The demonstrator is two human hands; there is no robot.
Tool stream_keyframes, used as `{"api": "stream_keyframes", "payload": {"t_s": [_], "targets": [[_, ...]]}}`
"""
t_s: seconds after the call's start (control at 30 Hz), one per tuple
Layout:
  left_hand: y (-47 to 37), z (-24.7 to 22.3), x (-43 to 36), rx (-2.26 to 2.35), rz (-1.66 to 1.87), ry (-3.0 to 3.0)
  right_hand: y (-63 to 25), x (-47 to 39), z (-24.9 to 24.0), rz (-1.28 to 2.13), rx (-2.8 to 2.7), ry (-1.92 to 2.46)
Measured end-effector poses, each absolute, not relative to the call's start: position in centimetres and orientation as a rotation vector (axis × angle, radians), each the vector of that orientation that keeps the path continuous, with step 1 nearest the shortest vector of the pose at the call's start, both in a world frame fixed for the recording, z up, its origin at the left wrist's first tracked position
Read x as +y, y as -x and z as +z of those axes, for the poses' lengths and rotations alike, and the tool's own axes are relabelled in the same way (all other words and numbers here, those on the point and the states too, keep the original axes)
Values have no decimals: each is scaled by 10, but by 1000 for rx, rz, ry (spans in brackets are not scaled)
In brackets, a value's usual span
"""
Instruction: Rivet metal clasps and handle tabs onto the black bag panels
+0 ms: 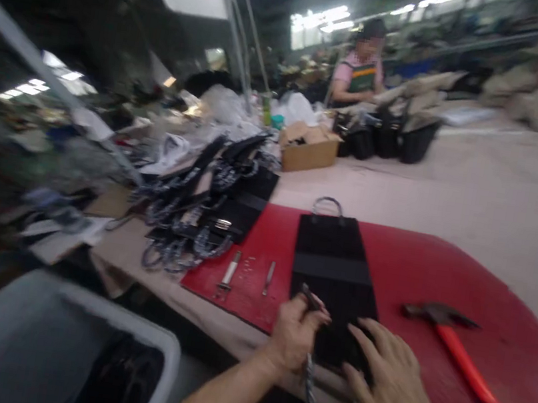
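Observation:
A long black bag panel lies on a red mat, a looped handle at its far end. A grey-and-black patterned cord handle hangs at its near end, between my hands. My left hand is closed in a pinch at the panel's left edge, with a thin dark tool sticking out of it; its exact kind is unclear. On the panel's near right part rests my right hand, fingers spread. Right of it lies a claw hammer with an orange-red handle.
A white-handled tool and a short metal rod lie left on the mat. Beyond are piled black bag pieces, a cardboard box and black bags. A grey bin stands lower left; a person works at the back.

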State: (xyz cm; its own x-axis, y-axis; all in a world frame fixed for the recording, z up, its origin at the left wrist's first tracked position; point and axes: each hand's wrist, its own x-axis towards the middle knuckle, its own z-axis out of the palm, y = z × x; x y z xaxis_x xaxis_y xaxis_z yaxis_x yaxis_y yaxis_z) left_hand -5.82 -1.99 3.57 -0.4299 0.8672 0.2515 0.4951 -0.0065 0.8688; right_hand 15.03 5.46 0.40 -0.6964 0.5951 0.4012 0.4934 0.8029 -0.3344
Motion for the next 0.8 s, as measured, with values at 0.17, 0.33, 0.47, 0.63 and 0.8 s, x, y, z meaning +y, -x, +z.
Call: {"api": "stream_keyframes", "payload": {"t_s": [0.17, 0.33, 0.47, 0.63, 0.8], "targets": [[107, 35, -12, 2156, 1334, -1285, -154, 47, 11, 411, -2612, 984], [188, 47, -15, 2650, 645, -1295, -150, 42, 20, 493, -2581, 1003], [197, 45, -13, 2721, 153, -1260, -152, 41, 20, 519, -2583, 1003], [171, 42, -15, 2774, 53, -1461, -151, 43, 16, 491, -2571, 993], [157, 36, -28, 2765, 157, -1558, -151, 43, 14, 490, -2563, 976]]}}
